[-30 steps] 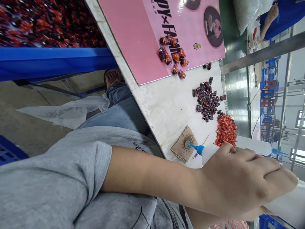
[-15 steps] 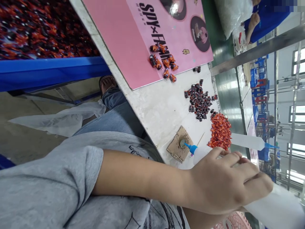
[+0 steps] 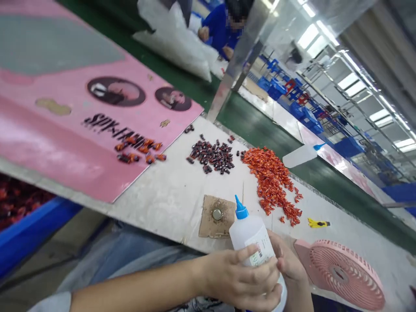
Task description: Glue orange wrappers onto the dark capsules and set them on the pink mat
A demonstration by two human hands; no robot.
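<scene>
My left hand (image 3: 237,279) and my right hand (image 3: 287,262) both grip a white plastic glue bottle (image 3: 248,236) with a blue nozzle, at the table's near edge. Its nozzle points up and away from me, just right of a stained cardboard square (image 3: 216,227) holding a round metal disc (image 3: 217,214). Beyond lie a pile of small dark pieces (image 3: 211,157) and a heap of orange-red pieces (image 3: 269,184). A few assembled dark-and-orange pieces (image 3: 139,151) sit on a pink printed board (image 3: 65,138).
A pink fan (image 3: 341,275) and a yellow utility knife (image 3: 318,223) lie on the white tabletop (image 3: 169,195) to the right. A second squeeze bottle (image 3: 300,156) lies beyond the table. A co-worker in blue (image 3: 219,30) sits far back beside white bags (image 3: 175,47).
My view has swung round, so the table now runs across the picture. The bottle has turned nozzle-up, away from the metal disc, and both hands stay on it.
</scene>
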